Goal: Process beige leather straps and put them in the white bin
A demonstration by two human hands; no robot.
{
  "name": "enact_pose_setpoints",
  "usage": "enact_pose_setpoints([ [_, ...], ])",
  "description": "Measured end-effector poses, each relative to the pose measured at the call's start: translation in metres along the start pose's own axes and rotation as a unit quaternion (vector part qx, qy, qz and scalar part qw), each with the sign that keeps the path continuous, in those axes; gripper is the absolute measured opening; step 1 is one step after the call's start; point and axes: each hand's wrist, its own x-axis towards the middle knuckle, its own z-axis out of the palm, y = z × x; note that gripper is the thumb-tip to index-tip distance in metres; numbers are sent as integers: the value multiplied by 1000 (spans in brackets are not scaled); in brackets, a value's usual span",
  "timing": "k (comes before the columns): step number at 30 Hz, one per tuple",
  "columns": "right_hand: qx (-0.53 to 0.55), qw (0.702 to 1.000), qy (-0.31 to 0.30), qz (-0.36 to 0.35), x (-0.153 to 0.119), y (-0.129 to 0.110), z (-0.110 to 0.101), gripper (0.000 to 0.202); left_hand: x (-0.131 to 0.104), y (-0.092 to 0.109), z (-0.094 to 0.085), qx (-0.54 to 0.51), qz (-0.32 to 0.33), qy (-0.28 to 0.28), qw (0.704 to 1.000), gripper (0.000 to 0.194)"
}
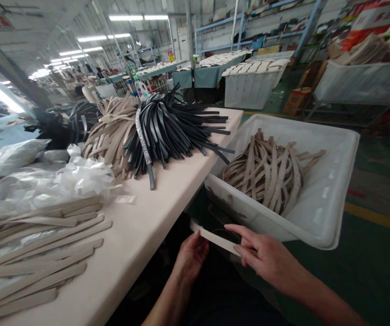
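Beige strap [217,239] sits just below the white bin's [317,217] near wall, left hand [190,256] pinching one end, right hand [266,258] nipping the other with its forefinger laid along it — looks light, thin, floppy, so grip by both ends to keep it flat.

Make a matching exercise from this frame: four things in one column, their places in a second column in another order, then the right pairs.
Things:
1. black strap bundle
2. flat beige strips
3. looped beige straps
4. single beige strip

Places:
A. inside the white bin
B. between the left hand and right hand
C. laid in rows at the near left of the table
D. piled at the table's far end

Pairs: 1-D, 2-C, 3-A, 4-B
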Motion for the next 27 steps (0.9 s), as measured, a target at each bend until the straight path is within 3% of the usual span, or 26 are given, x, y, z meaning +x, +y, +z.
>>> enact_pose_setpoints([
  [3, -62, 998, 29, 9, -1, 1, 1, 48, -1, -6, 3, 5, -22, -11, 1000, 10],
  [8, -81, 996, 48, 1, 39, 1, 45, 47, -9, -17, 8, 12, -29, -44, 999, 11],
  [10, -52, 998, 37, -10, 46, -2, 49, 46, -9, -13, 8, 12, -21, -40, 999, 11],
  [12, 23, 999, -12, -24, 37, -3, 38, 46, -6, -5, 7, 11, -11, -24, 1000, 12],
  [15, 132, 987, -87, -17, 7, -1, 6, 34, 1, 6, 4, 4, -3, 10, 1000, 10],
  [19, 138, 983, -116, 25, -26, 9, -26, 25, 6, 6, 5, 10, -29, 29, 999, 11],
  [23, 91, 989, -112, 37, -23, 7, -25, 27, 1, -2, 9, 17, -50, 17, 998, 11],
  [27, 62, 994, -87, 17, 2, 3, -4, 30, -5, -8, 12, 24, -67, 3, 997, 12],
])
